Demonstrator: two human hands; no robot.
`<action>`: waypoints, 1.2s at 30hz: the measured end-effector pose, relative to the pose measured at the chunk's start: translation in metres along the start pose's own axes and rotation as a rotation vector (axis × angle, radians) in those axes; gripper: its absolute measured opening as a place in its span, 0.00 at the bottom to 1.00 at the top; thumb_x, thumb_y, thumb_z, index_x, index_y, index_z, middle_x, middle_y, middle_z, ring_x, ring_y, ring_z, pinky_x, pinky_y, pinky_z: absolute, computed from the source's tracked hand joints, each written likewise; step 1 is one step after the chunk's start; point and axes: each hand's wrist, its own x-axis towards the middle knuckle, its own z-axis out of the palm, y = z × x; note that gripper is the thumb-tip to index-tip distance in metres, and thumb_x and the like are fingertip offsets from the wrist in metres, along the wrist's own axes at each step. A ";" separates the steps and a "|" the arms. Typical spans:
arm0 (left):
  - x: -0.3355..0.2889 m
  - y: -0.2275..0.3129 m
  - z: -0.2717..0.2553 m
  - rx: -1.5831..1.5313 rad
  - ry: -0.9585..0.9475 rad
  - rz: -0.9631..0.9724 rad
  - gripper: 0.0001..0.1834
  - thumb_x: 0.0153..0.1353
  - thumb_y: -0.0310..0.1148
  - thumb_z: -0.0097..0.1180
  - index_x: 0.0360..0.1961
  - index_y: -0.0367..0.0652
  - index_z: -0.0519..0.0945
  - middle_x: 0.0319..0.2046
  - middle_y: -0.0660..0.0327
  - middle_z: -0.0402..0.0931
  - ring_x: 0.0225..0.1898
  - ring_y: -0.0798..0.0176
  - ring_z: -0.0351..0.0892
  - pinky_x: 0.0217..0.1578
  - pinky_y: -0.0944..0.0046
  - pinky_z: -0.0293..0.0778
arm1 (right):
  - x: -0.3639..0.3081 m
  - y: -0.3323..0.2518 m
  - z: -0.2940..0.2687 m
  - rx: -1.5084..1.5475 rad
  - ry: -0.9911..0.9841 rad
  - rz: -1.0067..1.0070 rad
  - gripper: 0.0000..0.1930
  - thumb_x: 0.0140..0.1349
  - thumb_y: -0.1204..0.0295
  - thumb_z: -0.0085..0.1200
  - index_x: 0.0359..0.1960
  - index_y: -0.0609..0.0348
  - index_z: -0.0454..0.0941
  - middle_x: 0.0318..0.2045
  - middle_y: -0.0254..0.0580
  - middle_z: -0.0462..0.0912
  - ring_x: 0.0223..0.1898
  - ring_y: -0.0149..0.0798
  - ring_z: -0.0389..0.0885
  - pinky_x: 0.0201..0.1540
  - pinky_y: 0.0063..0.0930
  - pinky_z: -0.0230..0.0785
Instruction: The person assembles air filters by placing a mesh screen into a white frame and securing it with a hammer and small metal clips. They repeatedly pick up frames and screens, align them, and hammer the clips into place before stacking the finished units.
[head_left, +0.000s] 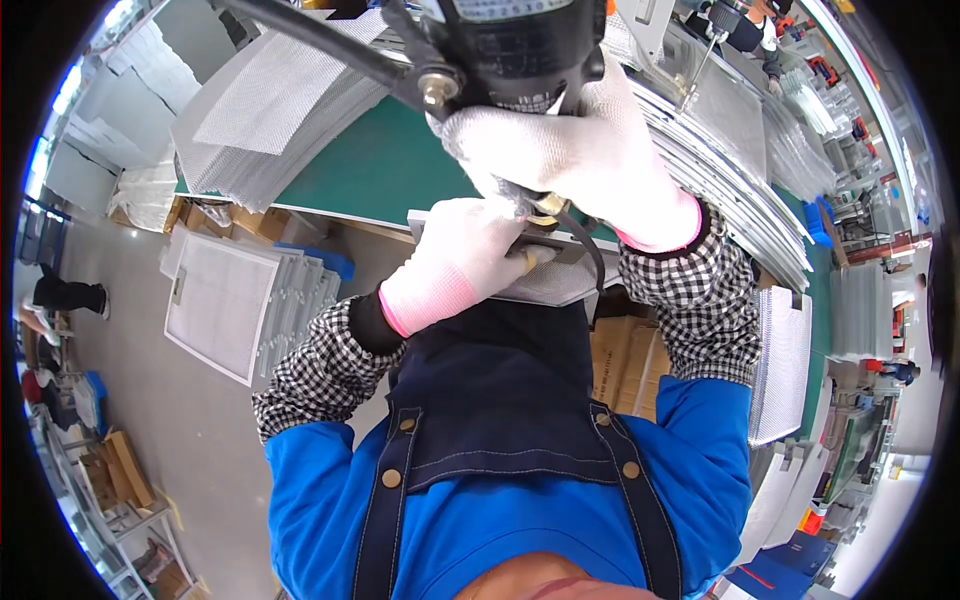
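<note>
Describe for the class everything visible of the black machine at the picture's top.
The black machine has a rounded body that looks like metal or plastic, with a pale printed label. On its left, a bracket with a shiny bolt meets a thick dark bar. The right hand overlaps its lower end, apparently gripping it. The picture's edge cuts off its top, and its tilt is unclear.

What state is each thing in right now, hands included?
Right hand: closed around the black tool.
Black tool: held; running or not, can't tell.
Left hand: fingers curled at the mesh panel, grip partly hidden.
Mesh panel: framed, partly covered by the hands.
Mesh sheets: stacked unevenly on the green table.
Framed panels, left: stacked together.
Cardboard box: partly hidden; open or closed, can't tell.
</note>
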 end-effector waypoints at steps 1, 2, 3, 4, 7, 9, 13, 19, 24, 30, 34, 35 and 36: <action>-0.001 0.000 -0.001 0.045 -0.034 0.003 0.15 0.54 0.44 0.65 0.29 0.43 0.83 0.21 0.54 0.78 0.26 0.49 0.82 0.29 0.54 0.77 | 0.001 0.005 0.001 0.045 -0.022 -0.056 0.14 0.55 0.75 0.66 0.44 0.62 0.84 0.34 0.37 0.86 0.32 0.27 0.83 0.37 0.23 0.77; -0.002 0.001 -0.001 0.090 -0.069 0.005 0.14 0.53 0.44 0.65 0.29 0.43 0.83 0.21 0.55 0.78 0.27 0.50 0.82 0.29 0.54 0.77 | 0.002 0.005 -0.001 0.031 -0.051 -0.006 0.14 0.55 0.75 0.66 0.44 0.62 0.83 0.34 0.37 0.86 0.33 0.27 0.83 0.38 0.23 0.77; -0.004 -0.002 0.003 0.115 -0.061 0.035 0.13 0.54 0.43 0.65 0.29 0.44 0.83 0.22 0.56 0.79 0.27 0.51 0.83 0.29 0.55 0.77 | 0.001 0.005 -0.006 0.017 -0.080 0.043 0.15 0.55 0.75 0.66 0.45 0.62 0.83 0.34 0.36 0.86 0.33 0.27 0.83 0.38 0.23 0.77; -0.005 -0.005 0.008 0.141 -0.054 0.064 0.13 0.54 0.43 0.64 0.29 0.45 0.84 0.22 0.57 0.80 0.27 0.52 0.83 0.29 0.55 0.77 | 0.001 0.004 -0.008 0.004 -0.109 0.092 0.15 0.54 0.75 0.66 0.45 0.62 0.83 0.34 0.36 0.86 0.34 0.27 0.83 0.39 0.23 0.77; -0.007 -0.006 0.015 0.196 -0.041 0.096 0.11 0.56 0.43 0.62 0.29 0.47 0.85 0.24 0.60 0.81 0.28 0.56 0.83 0.28 0.56 0.77 | 0.012 -0.010 0.004 -0.113 -0.236 -0.009 0.23 0.55 0.55 0.65 0.45 0.60 0.81 0.30 0.36 0.81 0.31 0.27 0.78 0.33 0.24 0.69; -0.007 -0.006 0.016 0.187 -0.046 0.088 0.11 0.57 0.44 0.62 0.29 0.48 0.85 0.25 0.62 0.81 0.28 0.58 0.83 0.28 0.57 0.77 | 0.014 -0.008 0.011 -0.084 -0.239 0.008 0.18 0.51 0.59 0.66 0.39 0.58 0.83 0.24 0.30 0.79 0.27 0.23 0.76 0.29 0.22 0.67; -0.013 -0.002 0.015 0.154 -0.108 0.023 0.11 0.56 0.44 0.64 0.37 0.53 0.85 0.32 0.67 0.81 0.34 0.61 0.83 0.33 0.58 0.77 | 0.016 -0.002 0.012 -0.086 -0.300 -0.004 0.16 0.51 0.61 0.66 0.36 0.59 0.83 0.20 0.28 0.77 0.24 0.22 0.75 0.28 0.23 0.67; -0.012 -0.002 0.011 0.160 -0.008 0.114 0.10 0.56 0.42 0.63 0.29 0.48 0.85 0.23 0.61 0.80 0.28 0.56 0.83 0.28 0.56 0.77 | 0.010 -0.012 0.007 -0.001 -0.314 0.106 0.16 0.52 0.65 0.65 0.42 0.58 0.84 0.24 0.29 0.80 0.28 0.22 0.76 0.31 0.22 0.69; -0.012 0.002 0.008 0.111 -0.017 0.152 0.07 0.54 0.38 0.63 0.31 0.48 0.83 0.24 0.59 0.80 0.28 0.55 0.83 0.31 0.56 0.77 | 0.000 -0.018 0.001 0.103 -0.255 0.030 0.19 0.52 0.73 0.64 0.48 0.59 0.82 0.34 0.32 0.84 0.36 0.24 0.80 0.41 0.23 0.73; -0.010 -0.011 0.017 0.057 0.072 0.195 0.07 0.53 0.37 0.62 0.33 0.51 0.84 0.26 0.59 0.80 0.30 0.55 0.84 0.31 0.56 0.78 | -0.006 -0.008 -0.007 0.092 -0.292 -0.166 0.24 0.48 0.79 0.67 0.50 0.64 0.79 0.42 0.36 0.85 0.42 0.26 0.81 0.48 0.26 0.76; -0.008 -0.012 0.015 0.044 0.027 0.202 0.08 0.52 0.37 0.62 0.33 0.51 0.84 0.26 0.58 0.80 0.30 0.55 0.84 0.31 0.55 0.78 | -0.008 -0.008 -0.007 0.100 -0.257 -0.128 0.26 0.47 0.81 0.67 0.52 0.66 0.78 0.44 0.38 0.85 0.44 0.27 0.82 0.50 0.27 0.76; -0.008 -0.013 0.015 0.034 0.004 0.217 0.08 0.52 0.37 0.62 0.33 0.51 0.85 0.26 0.58 0.80 0.30 0.55 0.84 0.31 0.55 0.78 | -0.007 -0.004 -0.007 0.130 -0.261 -0.127 0.26 0.48 0.81 0.67 0.52 0.65 0.78 0.44 0.38 0.85 0.44 0.28 0.82 0.50 0.27 0.76; -0.008 -0.011 0.013 0.037 -0.024 0.193 0.07 0.52 0.36 0.62 0.33 0.50 0.84 0.26 0.58 0.80 0.30 0.55 0.84 0.31 0.55 0.78 | -0.006 -0.001 -0.007 0.160 -0.265 -0.129 0.26 0.48 0.81 0.67 0.52 0.65 0.78 0.44 0.38 0.85 0.44 0.28 0.82 0.50 0.27 0.76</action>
